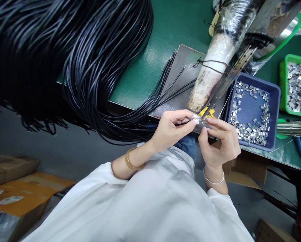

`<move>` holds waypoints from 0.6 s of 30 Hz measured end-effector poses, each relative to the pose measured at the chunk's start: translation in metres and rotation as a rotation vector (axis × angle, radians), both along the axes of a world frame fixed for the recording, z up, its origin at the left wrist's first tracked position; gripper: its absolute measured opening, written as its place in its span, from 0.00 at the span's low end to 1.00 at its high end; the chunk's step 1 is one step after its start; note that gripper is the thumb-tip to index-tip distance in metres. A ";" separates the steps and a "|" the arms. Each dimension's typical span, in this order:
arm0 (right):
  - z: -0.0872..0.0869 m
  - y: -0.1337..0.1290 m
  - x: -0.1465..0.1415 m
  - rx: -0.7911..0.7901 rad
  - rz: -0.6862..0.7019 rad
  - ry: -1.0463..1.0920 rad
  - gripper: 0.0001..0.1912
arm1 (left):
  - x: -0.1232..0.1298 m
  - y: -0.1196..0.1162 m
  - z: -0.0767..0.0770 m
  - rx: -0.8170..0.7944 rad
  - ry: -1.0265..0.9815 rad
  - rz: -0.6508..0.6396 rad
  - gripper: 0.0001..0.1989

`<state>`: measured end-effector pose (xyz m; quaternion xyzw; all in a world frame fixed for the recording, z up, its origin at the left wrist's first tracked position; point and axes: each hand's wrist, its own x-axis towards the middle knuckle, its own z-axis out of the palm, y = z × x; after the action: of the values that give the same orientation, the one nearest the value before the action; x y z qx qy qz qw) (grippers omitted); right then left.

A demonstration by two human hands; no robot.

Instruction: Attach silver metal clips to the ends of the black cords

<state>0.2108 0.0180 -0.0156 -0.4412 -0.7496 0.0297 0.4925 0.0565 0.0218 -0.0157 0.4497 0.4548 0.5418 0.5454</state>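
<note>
My left hand (174, 129) pinches the end of a black cable (182, 123) between thumb and fingertips. A small silvery piece (202, 120) shows at the cable's tip. On its other side, my right hand (219, 141) is curled with thumb and fingertips close together. Whatever these fingers hold is too small to make out. A thin pointed metal tool tip (206, 113) comes down from above, close to the fingertips. Yellow pieces (208, 112) lie just behind them. More black cables (162, 90) rest with their stripped ends on a dark board (183, 67).
A large bundle of black cables (110, 50) drapes over the green table (170, 20). A plastic-wrapped tube (216, 60) and a metal pipe (273, 20) slant overhead. Small metal pieces lie in a blue tray (253, 101) and a green bin (283, 84). Cardboard boxes (26, 191) stand below left.
</note>
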 end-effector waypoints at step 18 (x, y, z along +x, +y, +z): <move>0.002 0.007 0.014 -0.049 -0.014 0.425 0.04 | -0.034 -0.008 0.003 0.326 0.414 -0.357 0.04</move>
<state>0.2249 0.0250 -0.0134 -0.4422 -0.6247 0.1369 0.6289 0.0228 0.0136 -0.0127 0.7046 0.3772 0.4003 0.4484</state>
